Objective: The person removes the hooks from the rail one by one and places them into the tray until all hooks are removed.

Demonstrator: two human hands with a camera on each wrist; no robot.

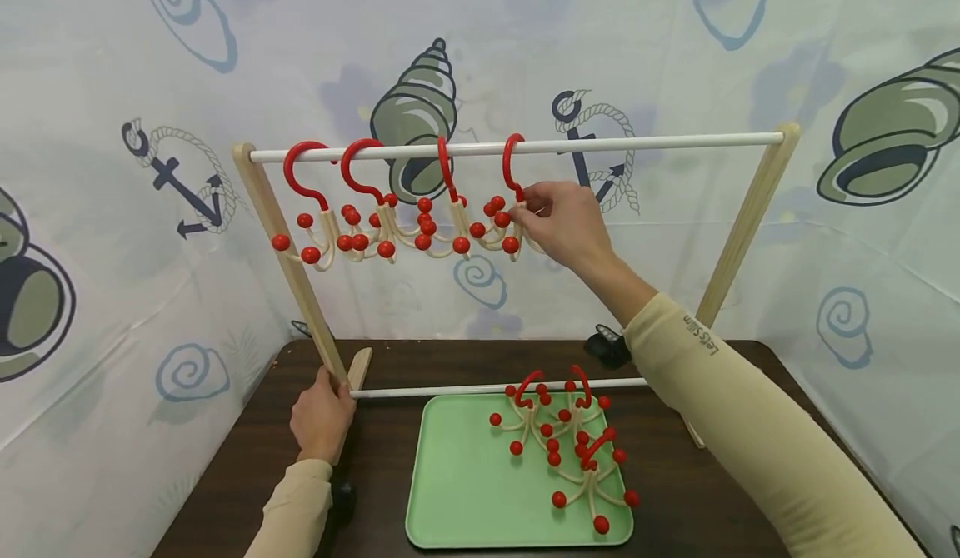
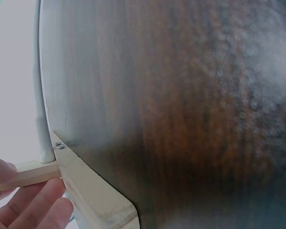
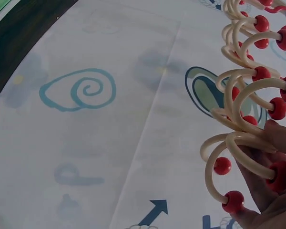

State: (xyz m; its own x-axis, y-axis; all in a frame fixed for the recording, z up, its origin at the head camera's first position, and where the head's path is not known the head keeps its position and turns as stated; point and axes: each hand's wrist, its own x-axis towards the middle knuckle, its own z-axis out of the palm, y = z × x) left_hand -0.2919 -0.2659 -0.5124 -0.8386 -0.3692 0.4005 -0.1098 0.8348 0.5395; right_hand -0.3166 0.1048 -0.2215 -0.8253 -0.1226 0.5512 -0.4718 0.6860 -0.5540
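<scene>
My right hand (image 1: 566, 223) pinches the stem of a cream multi-arm hook hanger (image 1: 510, 165), with a red hook top and red ball tips. Its red hook sits over the upper white rod (image 1: 645, 143). In the right wrist view, the fingers (image 3: 276, 138) are around its stem and partly hidden behind its curved arms (image 3: 250, 160). Several similar hangers (image 1: 386, 221) hang further left on the rod. Low on the left, my left hand (image 1: 322, 416) grips the wooden post (image 1: 292, 266) of the rack. The left wrist view shows its fingers (image 2: 55, 212) around that wood near the base foot (image 2: 95, 191).
Three more hangers (image 1: 591, 479) lie on the right side of a green tray (image 1: 457, 500). The tray is on a dark wooden table (image 1: 390, 466). A lower white rod (image 1: 420, 392) and a right post (image 1: 738, 225) complete the frame. Behind stands a patterned curtain (image 1: 480, 58).
</scene>
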